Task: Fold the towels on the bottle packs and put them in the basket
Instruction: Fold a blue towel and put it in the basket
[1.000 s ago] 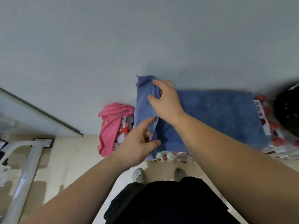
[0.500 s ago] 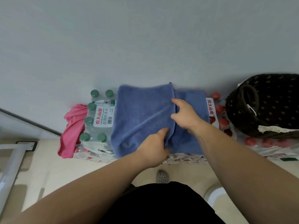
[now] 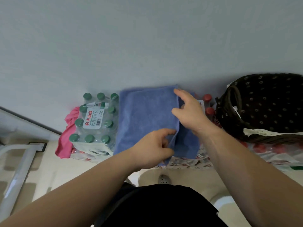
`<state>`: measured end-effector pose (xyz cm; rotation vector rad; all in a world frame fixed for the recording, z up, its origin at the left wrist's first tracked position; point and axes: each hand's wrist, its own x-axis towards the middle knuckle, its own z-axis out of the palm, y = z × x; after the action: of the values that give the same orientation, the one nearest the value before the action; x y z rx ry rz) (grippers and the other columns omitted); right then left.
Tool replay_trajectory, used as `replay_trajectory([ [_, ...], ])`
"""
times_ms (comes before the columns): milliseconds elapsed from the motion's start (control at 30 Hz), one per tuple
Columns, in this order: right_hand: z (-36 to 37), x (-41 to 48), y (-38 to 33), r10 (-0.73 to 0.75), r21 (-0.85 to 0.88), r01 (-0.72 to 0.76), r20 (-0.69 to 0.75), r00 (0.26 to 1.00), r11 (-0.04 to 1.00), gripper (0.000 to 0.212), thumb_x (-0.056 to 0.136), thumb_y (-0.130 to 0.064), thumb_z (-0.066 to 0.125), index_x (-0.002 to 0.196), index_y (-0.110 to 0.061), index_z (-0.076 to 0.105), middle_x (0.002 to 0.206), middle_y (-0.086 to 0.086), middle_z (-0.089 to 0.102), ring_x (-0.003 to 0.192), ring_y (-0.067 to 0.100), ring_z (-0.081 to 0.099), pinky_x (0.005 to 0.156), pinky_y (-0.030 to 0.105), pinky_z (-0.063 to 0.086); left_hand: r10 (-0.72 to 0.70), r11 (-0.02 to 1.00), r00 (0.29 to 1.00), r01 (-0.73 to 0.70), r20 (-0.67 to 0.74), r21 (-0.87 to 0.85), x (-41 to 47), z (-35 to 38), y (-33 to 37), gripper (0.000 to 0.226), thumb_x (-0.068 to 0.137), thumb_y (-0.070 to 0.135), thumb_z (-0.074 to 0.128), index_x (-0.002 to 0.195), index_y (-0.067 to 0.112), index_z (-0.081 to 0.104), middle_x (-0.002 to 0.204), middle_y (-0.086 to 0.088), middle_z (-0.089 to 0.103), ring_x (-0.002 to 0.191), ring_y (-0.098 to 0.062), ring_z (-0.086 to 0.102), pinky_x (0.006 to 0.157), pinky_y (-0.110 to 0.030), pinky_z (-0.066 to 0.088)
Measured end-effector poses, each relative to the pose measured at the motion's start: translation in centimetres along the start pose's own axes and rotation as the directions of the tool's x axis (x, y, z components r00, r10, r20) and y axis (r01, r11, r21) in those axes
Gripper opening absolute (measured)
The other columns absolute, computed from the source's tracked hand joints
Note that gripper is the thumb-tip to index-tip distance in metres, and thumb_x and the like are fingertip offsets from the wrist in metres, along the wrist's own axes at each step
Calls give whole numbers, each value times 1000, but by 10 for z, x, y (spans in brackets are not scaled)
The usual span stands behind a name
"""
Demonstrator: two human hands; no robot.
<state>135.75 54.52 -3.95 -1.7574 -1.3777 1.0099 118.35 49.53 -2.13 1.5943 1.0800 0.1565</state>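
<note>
A blue towel (image 3: 144,118) lies folded over on the bottle packs against the wall. My left hand (image 3: 154,148) pinches the folded flap's near right corner at the front edge. My right hand (image 3: 188,112) rests at the flap's far right edge, fingers spread, with the thumb and fingers around the cloth's edge. A pink towel (image 3: 65,138) hangs crumpled at the left of the green-capped bottle pack (image 3: 95,122). The dark woven basket (image 3: 262,108) stands at the right on the red-capped bottle pack (image 3: 208,104).
A grey wall rises right behind the packs. A white metal frame (image 3: 18,169) stands on the beige floor at the left. My black clothing (image 3: 160,207) and a grey shoe (image 3: 163,179) fill the bottom of the view.
The blue flap has been carried from left to right across the towel, leaving the green-capped pack uncovered. The view has swung right, bringing the basket into sight.
</note>
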Motion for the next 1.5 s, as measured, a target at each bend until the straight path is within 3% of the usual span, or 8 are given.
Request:
replay_trajectory([
  [233, -22, -18, 42, 135, -137, -125, 68, 988, 983, 75, 82, 1, 60, 152, -9, 35, 161, 7, 29, 148, 19, 26, 119, 28, 23, -24, 979, 992, -2, 126, 203, 32, 42, 1, 41, 78, 1, 54, 116, 17, 54, 67, 2, 64, 67, -27, 65, 68, -43, 53],
  [400, -28, -15, 36, 76, -151, -61, 96, 992, 987, 62, 84, 8, 56, 144, 0, 43, 150, 14, 42, 138, 23, 36, 92, 6, 21, -15, 970, 998, -1, 67, 243, 37, 44, 1, 38, 82, 4, 57, 118, 16, 55, 71, 4, 56, 63, -13, 51, 67, -38, 47],
  [700, -55, -16, 39, 3, -66, -7, -60, 998, 998, 73, 80, 2, 58, 150, -9, 39, 158, 3, 34, 145, 11, 30, 112, 14, 18, 46, 995, 996, -53, 82, 87, 34, 50, 18, 60, 84, 5, 62, 139, 23, 47, 66, -6, 52, 58, -13, 46, 63, -35, 40],
  [867, -45, -27, 58, 131, -484, -84, 65, 989, 871, 83, 82, -27, 67, 154, -13, 29, 162, 5, 21, 143, 26, 33, 112, 32, 33, 32, 962, 986, -75, 162, 263, 46, 64, 13, 56, 85, 19, 65, 138, 24, 48, 71, 4, 63, 64, -10, 58, 63, -27, 46],
  [1067, -22, -24, 47, -16, -751, -5, -20, 1000, 660, 78, 90, -61, 51, 153, -21, 28, 163, 11, 14, 146, 35, 19, 113, 50, 27, 278, 834, 895, -44, -350, 551, 56, 16, -10, 28, 87, 28, 64, 113, 20, 66, 100, -1, 67, 96, -24, 61, 81, -36, 49],
  [1233, 1, 6, 50, 54, -787, 88, 152, 987, 611, 80, 95, -70, 24, 159, -25, 4, 167, 4, -11, 151, 31, -16, 120, 57, -9, 119, 578, 923, 235, -365, 782, 69, -33, -48, 72, 93, 59, 44, 152, 21, 30, 162, -8, 22, 147, -34, 21, 117, -54, 20],
  [1333, 11, 7, 61, 84, -789, 127, 221, 972, 602, 83, 92, -75, 19, 157, -32, -9, 164, -3, -22, 149, 27, -25, 118, 60, -11, 9, 507, 963, 227, -268, 832, 61, -38, -76, 87, 88, 74, 15, 158, 25, 1, 165, 1, -14, 153, -28, -5, 121, -57, 7],
  [1500, 17, -18, 67, 44, -793, 200, 275, 961, 575, 80, 92, -75, 16, 157, -35, -7, 162, -5, -28, 149, 24, -26, 117, 60, -13, 26, 556, 956, 229, -293, 799, 38, -22, -93, 91, 83, 74, 3, 158, 24, -3, 164, 0, -18, 153, -26, -7, 120, -52, 3],
])
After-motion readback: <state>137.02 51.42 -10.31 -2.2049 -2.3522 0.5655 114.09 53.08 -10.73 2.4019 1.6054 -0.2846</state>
